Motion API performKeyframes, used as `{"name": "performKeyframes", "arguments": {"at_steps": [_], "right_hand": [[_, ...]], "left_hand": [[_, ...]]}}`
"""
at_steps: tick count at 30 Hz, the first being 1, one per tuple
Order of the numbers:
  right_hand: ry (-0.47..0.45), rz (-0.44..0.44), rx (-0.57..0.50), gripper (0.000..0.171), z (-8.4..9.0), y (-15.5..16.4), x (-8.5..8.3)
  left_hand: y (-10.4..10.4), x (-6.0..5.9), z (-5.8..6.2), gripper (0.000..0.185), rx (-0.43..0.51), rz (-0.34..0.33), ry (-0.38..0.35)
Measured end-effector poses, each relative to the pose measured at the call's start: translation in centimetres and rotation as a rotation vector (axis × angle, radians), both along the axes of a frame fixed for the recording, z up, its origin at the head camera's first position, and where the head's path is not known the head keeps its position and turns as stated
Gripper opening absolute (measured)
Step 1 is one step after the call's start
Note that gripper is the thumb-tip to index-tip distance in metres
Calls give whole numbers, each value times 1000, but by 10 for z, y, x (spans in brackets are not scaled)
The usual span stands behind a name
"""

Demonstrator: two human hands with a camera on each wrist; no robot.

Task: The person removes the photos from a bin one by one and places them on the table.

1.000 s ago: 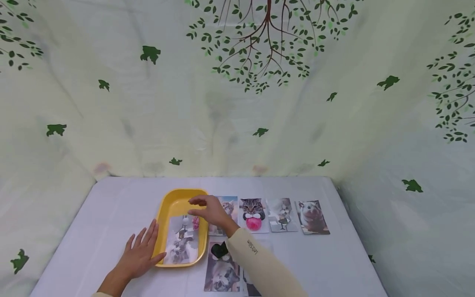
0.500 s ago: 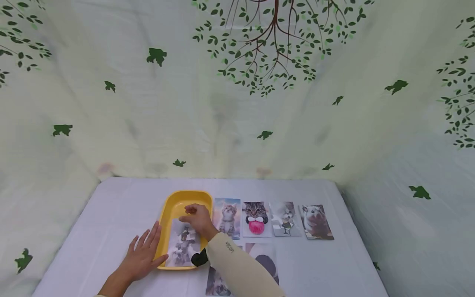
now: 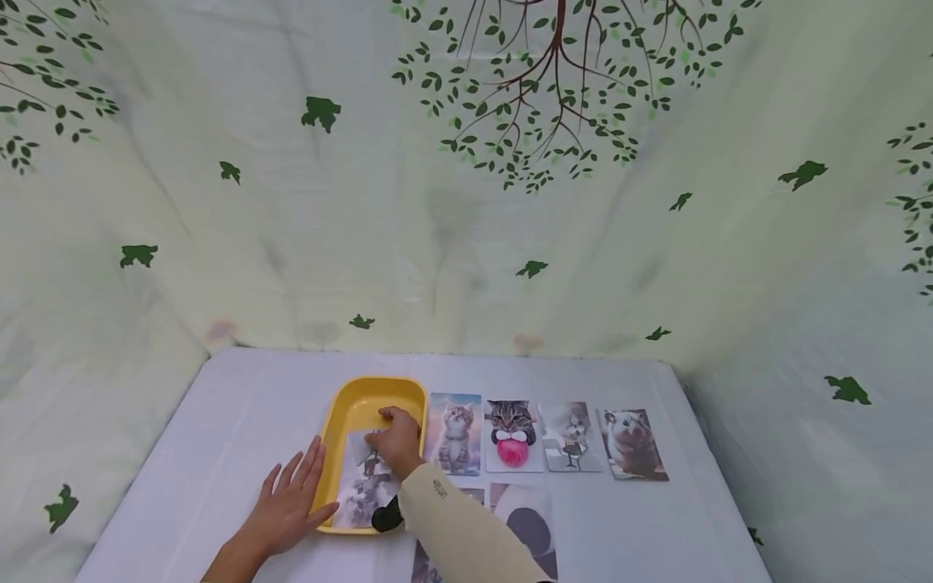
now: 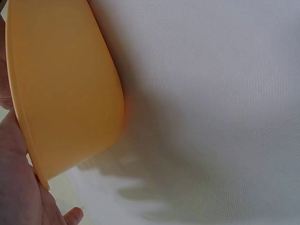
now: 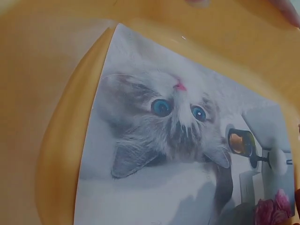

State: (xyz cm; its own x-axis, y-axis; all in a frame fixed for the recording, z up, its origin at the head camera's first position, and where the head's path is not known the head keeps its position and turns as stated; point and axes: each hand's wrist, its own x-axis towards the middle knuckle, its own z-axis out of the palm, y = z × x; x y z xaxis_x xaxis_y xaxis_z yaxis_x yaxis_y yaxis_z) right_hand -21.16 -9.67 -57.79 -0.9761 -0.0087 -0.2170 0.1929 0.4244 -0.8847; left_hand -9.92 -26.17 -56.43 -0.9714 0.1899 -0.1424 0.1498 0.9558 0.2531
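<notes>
**Hands at yellow tray, kitten photo inside**

Left hand [image 3: 291,506] lies flat on the tabletop [image 3: 219,421], fingers straight & spread, thumb side touching the yellow tray [image 3: 342,413] at its near-left wall. Right hand [image 3: 397,441] is down inside the tray w/ fingers bent onto the kitten photo [image 3: 360,494]; whether it pinches the photo or just presses it, can't tell. Photo rests in the tray's near half, its far end under that hand. R of tray, a row of four photos flat on the tabletop: kitten on blue [image 3: 455,433], cat w/ pink ball [image 3: 513,436], pale photo [image 3: 572,437], hamster [image 3: 632,444]. Nearer row partly hidden by the cream sleeve [image 3: 459,526].
</notes>
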Motion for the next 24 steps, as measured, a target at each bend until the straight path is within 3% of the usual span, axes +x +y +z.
{"name": "performKeyframes", "arguments": {"at_steps": [12,24], "right_hand": [[-28,50,73,36,-6,0,3],[12,50,-81,15,-6,-1,2]], "left_hand": [[5,-1,7,94,4,7,-37],[1,1,2,93,1,6,-3]]}}
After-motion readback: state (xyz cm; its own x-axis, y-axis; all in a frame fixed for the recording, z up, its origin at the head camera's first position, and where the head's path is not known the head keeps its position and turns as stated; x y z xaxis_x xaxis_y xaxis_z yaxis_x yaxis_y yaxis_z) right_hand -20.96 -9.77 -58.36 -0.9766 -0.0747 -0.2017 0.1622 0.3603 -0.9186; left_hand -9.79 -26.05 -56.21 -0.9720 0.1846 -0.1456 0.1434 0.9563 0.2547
